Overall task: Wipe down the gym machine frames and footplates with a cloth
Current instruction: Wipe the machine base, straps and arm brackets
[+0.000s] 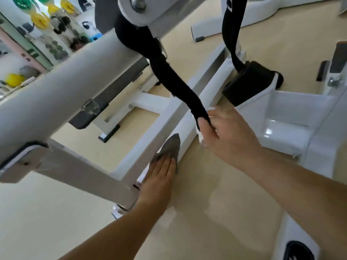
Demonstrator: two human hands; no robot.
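Bright, even indoor light, faint soft shadows on the floor (216,199), glare spots on the glossy white frame (270,131) at right, near beam (56,102) blurred, weight rack (47,34) out of focus, straight lines bowed at the edges.

Two bare hands are in view, the left hand (157,177) and the right hand (223,134), along with one grey cloth (171,149) and two black straps, the nearer strap (169,72) and the farther strap (229,25). The white machine frame (150,102) shows one ribbed black footplate (116,85) in clear view and one black padded block (247,81). In the blurred upper left there are three yellow weight discs (39,20) and two green discs (20,1), while the dark dumbbells (58,51) beneath them are too blurred to count.
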